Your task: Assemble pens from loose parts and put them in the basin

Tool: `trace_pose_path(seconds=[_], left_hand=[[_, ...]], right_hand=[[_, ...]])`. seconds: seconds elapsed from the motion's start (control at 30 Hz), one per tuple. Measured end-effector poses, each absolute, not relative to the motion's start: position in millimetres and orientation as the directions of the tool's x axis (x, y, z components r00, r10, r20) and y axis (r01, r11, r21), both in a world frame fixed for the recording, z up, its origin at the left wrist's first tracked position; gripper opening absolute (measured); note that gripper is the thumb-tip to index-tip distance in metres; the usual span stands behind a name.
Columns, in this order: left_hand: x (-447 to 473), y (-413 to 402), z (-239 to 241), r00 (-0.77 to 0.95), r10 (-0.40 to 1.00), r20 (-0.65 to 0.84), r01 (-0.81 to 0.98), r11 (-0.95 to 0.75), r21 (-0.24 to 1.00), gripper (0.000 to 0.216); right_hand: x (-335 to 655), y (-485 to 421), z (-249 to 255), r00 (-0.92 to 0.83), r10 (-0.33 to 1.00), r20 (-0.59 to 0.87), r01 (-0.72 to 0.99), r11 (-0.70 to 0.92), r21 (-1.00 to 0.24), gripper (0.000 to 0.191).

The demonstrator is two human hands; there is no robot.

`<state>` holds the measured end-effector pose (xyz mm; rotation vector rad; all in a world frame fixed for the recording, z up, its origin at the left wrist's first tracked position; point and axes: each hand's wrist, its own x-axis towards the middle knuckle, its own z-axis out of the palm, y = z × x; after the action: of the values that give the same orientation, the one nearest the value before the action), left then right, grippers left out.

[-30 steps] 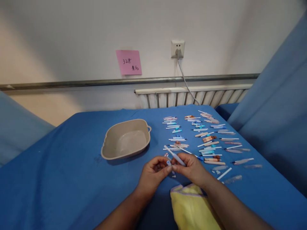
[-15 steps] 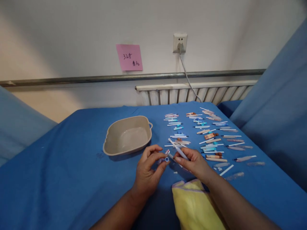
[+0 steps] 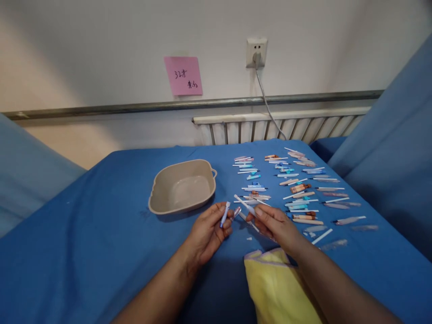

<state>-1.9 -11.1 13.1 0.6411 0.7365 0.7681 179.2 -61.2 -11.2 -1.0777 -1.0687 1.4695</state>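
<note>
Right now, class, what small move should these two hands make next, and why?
Probably bring the two pieces together: the left hand pinches a small blue tube, the right hand holds a thin white stick, and their ends are close but apart.

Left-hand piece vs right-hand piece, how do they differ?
The short piece in the left hand is pale blue; the stick in the right hand is white and longer. The short piece stands near upright; the stick slants up-left. Both are slim, each pinched by its hand.
</note>
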Motion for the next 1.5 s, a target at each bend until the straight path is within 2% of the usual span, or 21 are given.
trace_pose_path(seconds=[0.13,0.3,0.6,0.73,0.83,0.93,1.03,1.17,1.33,1.5], left_hand=[[-4,-9,13,0.494,0.8,-0.342,-0.357,0.545,0.759,0.01],[-7,-7,13,0.389,0.887,-0.249,-0.287,0.373,0.882,0.011],[-11,-3,15,0.265,0.952,-0.155,-0.443,0.263,0.857,0.014],[-9,-3,16,0.24,0.958,-0.156,-0.384,0.242,0.891,0.018],[-7,-5,14,0.226,0.964,-0.136,-0.271,0.197,0.942,0.019],[-4,-8,9,0.287,0.948,-0.141,-0.181,0.198,0.963,0.02],[-2,-11,3,0.324,0.937,-0.131,-0.188,0.2,0.962,0.023],[-1,-12,1,0.288,0.952,-0.103,-0.224,0.171,0.96,0.024],[2,-14,1,0.272,0.959,-0.081,-0.179,0.134,0.975,0.02],[4,-16,1,0.256,0.956,-0.144,-0.217,0.202,0.955,0.021]], right_hand=[[180,-58,-15,-0.111,0.988,-0.11,-0.169,-0.128,-0.977,0.04],[182,-58,-19,-0.081,0.995,-0.062,-0.019,-0.063,-0.998,0.037],[183,-59,-14,-0.078,0.997,-0.002,0.19,0.013,-0.982,0.033],[182,-58,-14,-0.093,0.996,0.006,0.201,0.025,-0.979,0.029],[181,-59,-14,-0.108,0.994,0.02,0.193,0.041,-0.98,0.027],[178,-61,-13,-0.105,0.993,0.044,0.192,0.064,-0.979,0.024],[175,-64,-9,-0.082,0.995,0.064,0.184,0.078,-0.98,0.015],[171,-68,-7,-0.057,0.994,0.093,0.209,0.103,-0.972,0.008],[169,-68,-9,-0.023,0.989,0.146,0.343,0.145,-0.928,0.011],[168,-67,-10,-0.029,0.994,0.109,0.271,0.112,-0.956,0.018]])
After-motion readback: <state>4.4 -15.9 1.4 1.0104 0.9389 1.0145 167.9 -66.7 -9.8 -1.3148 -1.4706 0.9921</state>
